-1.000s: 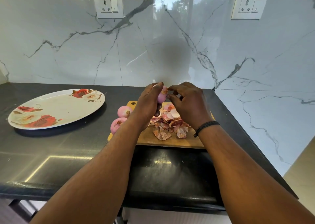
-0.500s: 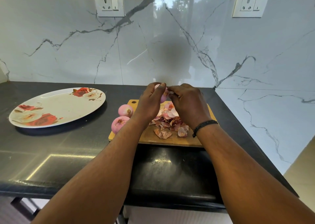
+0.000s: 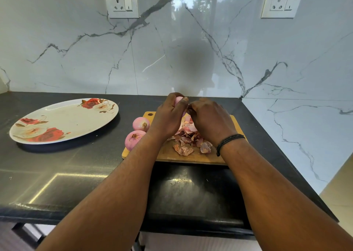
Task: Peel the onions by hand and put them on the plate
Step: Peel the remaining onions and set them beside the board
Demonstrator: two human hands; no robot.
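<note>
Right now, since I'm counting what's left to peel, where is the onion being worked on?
In the head view the held onion is in the left hand, raised above the far edge of the wooden cutting board, with the right hand picking at it.

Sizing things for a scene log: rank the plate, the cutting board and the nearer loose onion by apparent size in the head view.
1. plate
2. cutting board, partly hidden by the hands
3. nearer loose onion
</note>
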